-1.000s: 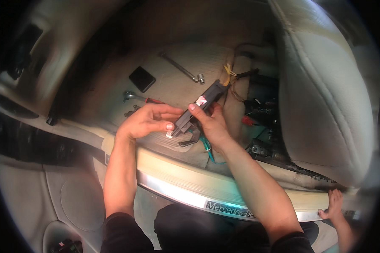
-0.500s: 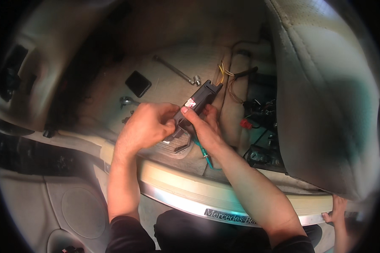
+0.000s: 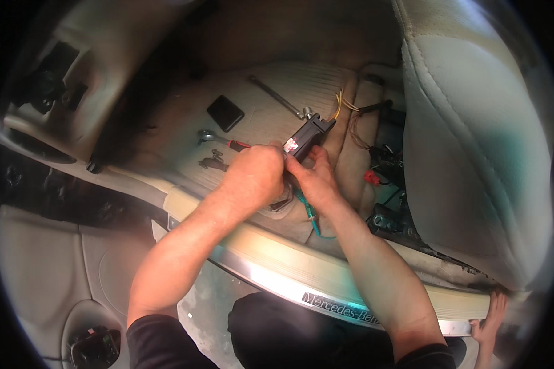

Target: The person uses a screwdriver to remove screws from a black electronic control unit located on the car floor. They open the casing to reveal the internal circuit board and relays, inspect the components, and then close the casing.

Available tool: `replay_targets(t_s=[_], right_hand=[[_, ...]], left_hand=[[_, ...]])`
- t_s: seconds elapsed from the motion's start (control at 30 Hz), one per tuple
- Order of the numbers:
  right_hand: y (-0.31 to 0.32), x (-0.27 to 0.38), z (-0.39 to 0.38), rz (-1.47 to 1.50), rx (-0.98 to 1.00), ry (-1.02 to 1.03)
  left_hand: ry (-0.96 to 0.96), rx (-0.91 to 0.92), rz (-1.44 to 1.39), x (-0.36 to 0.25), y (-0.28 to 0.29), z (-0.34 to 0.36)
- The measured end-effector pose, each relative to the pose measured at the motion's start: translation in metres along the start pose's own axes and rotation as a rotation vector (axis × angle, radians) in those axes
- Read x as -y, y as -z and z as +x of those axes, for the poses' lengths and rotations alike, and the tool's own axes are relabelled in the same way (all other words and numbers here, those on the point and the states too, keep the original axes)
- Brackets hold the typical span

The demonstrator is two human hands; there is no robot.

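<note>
Over the car's sill, both my hands meet at a long black plastic housing (image 3: 306, 136) with a white and red label. Yellow wires (image 3: 339, 104) come out of its far end. My right hand (image 3: 319, 181) grips it from the right, thumb along its side and fingers behind. Closed around the near end is my left hand (image 3: 255, 172), knuckles up; its fingertips are hidden. Just below the hands lie a dark-framed piece (image 3: 282, 202) and a slim teal tool (image 3: 308, 206) with a teal cord.
On the carpet lie a black phone-like slab (image 3: 225, 113), a ratchet (image 3: 208, 136), a long extension bar (image 3: 277, 97) and a small dark bracket (image 3: 213, 161). A red connector (image 3: 371, 178) sits beside the pale seat (image 3: 474, 154). Another person's hand (image 3: 490, 317) rests on the sill (image 3: 258, 255).
My left hand has rolled knuckles-up and moved right, closer to my right hand, uncovering the ratchet's handle and the bracket. The whole view has shifted slightly.
</note>
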State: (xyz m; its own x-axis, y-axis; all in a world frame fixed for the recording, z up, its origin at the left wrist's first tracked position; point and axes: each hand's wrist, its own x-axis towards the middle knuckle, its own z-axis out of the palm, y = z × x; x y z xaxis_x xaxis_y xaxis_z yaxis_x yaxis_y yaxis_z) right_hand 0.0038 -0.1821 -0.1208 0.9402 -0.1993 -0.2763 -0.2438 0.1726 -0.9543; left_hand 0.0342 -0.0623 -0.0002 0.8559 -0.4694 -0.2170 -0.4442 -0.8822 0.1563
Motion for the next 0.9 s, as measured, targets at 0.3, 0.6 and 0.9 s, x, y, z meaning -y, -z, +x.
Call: replay_targets(t_s=[0.3, 0.6, 0.9], right_hand=[[0.000, 0.006, -0.001, -0.245, -0.001, 0.014], [-0.001, 0.002, 0.002, -0.160, -0.015, 0.004], [-0.001, -0.001, 0.005, -0.115, 0.007, -0.006]], left_hand=[[0.041, -0.082, -0.056, 0.008, -0.002, -0.002], [0.108, -0.069, -0.278, 0.038, -0.002, -0.036], [0.023, -0.151, -0.588, 0.067, -0.027, -0.042]])
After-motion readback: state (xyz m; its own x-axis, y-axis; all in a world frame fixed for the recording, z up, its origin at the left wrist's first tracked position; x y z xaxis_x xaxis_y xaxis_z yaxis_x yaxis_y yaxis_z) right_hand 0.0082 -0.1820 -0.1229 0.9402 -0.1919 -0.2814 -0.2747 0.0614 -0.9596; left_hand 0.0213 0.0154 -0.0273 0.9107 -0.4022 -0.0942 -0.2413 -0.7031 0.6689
